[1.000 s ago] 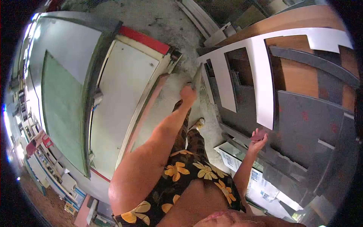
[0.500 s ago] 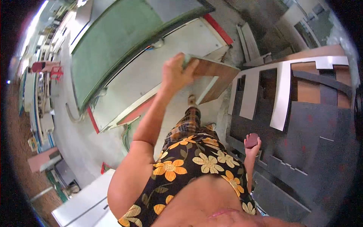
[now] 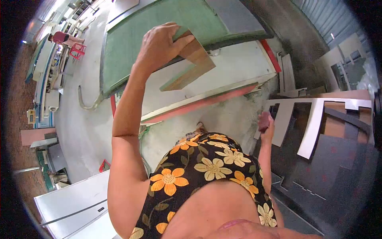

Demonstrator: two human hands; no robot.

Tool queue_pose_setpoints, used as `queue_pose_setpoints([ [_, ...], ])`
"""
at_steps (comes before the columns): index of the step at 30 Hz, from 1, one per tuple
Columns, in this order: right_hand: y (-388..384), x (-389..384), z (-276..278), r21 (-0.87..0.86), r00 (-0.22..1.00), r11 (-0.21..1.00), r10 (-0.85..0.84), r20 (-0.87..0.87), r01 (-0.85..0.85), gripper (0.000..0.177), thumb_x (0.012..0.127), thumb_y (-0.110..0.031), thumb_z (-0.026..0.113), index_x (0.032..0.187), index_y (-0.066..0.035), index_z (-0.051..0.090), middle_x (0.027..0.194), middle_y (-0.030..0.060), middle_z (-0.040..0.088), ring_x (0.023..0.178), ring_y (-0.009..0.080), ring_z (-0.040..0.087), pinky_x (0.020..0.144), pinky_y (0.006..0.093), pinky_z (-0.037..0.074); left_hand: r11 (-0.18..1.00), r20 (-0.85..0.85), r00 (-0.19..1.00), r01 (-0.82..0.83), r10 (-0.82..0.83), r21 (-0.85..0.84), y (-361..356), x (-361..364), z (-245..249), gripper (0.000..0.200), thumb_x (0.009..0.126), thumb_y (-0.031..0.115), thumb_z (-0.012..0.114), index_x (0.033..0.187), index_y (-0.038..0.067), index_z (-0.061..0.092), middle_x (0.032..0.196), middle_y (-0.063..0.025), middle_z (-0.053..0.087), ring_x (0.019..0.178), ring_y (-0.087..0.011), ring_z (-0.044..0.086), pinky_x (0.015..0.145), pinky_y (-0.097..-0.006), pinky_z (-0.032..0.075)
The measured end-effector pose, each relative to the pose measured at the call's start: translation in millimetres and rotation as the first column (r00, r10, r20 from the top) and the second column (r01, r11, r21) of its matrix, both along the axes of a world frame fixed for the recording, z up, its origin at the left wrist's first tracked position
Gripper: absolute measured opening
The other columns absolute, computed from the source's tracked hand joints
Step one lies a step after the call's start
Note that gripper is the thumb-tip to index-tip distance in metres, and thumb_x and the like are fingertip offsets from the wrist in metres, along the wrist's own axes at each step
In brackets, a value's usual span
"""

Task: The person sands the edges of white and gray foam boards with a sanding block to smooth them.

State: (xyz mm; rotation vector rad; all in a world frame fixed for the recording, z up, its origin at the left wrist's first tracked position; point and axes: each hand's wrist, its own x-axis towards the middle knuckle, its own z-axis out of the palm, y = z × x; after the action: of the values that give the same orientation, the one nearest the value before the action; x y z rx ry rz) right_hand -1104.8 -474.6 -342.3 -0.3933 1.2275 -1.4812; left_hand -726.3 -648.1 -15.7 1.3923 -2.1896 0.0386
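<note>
My left hand (image 3: 159,46) is raised in front of me, thumb and fingers closed on one end of an L-shaped wood-grain board (image 3: 201,63). The board hangs in the air over the near side of a green-topped table (image 3: 137,47), its free arm pointing down to the left. Low at my right side, my right hand (image 3: 269,129) is wrapped round a small reddish-brown block (image 3: 263,121), slightly blurred, that resembles a sanding block. That hand is beside the stack of cut panels, holding the block apart from the board.
Dark and white cut panels (image 3: 312,131) are stacked on my right. A grey sheet (image 3: 236,18) lies on the green table, which has a red-edged white side (image 3: 234,65). A white surface (image 3: 75,199) stands at lower left. Far left, a person (image 3: 65,38) is near a red stool (image 3: 77,51).
My left hand has lifted the board up and left, from above the floor to over the table, turning it. My right hand has risen with the block. The view has shifted toward the table.
</note>
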Motion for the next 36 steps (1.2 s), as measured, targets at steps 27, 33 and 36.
queue_pose_setpoints([
  [27, -167.9, 289.9, 185.4, -0.573, 0.683, 0.521, 0.028, -0.73, -0.633, 0.041, 0.079, -0.012, 0.064, 0.12, -0.005, 0.057, 0.127, 0.0133, 0.052, 0.107, 0.0221, 0.054, 0.092, 0.0334, 0.042, 0.978, -0.142, 0.979, -0.12, 0.145, 0.171, 45.6, 124.2, -39.4, 0.029, 0.081, 0.027, 0.066, 0.08, -0.002, 0.059, 0.076, -0.0149, 0.055, 0.067, -0.0365, 0.055, 0.06, -0.0393, 0.043],
  [33, -152.7, 365.6, 238.2, -0.65, 0.642, 0.212, -0.114, -0.758, -0.73, 0.049, 0.077, -0.018, 0.062, 0.124, -0.007, 0.053, 0.129, 0.0171, 0.047, 0.116, 0.0347, 0.048, 0.098, 0.0425, 0.039, 0.981, -0.293, 0.942, -0.121, 0.162, 0.154, 66.1, 135.4, -44.0, 0.02, 0.076, 0.015, 0.068, 0.082, -0.001, 0.058, 0.076, -0.015, 0.055, 0.07, -0.0358, 0.054, 0.062, -0.0378, 0.043],
  [36, -155.8, 370.7, 223.1, -0.626, 0.611, 0.189, -0.138, -0.78, -0.756, 0.05, 0.076, -0.015, 0.061, 0.124, -0.006, 0.052, 0.128, 0.0168, 0.047, 0.116, 0.035, 0.047, 0.098, 0.0433, 0.039, 0.95, -0.259, 0.93, -0.2, 0.261, 0.241, 79.0, 147.5, -38.6, 0.015, 0.076, 0.007, 0.067, 0.085, -0.002, 0.059, 0.078, -0.0144, 0.057, 0.069, -0.0298, 0.056, 0.063, -0.0323, 0.045],
])
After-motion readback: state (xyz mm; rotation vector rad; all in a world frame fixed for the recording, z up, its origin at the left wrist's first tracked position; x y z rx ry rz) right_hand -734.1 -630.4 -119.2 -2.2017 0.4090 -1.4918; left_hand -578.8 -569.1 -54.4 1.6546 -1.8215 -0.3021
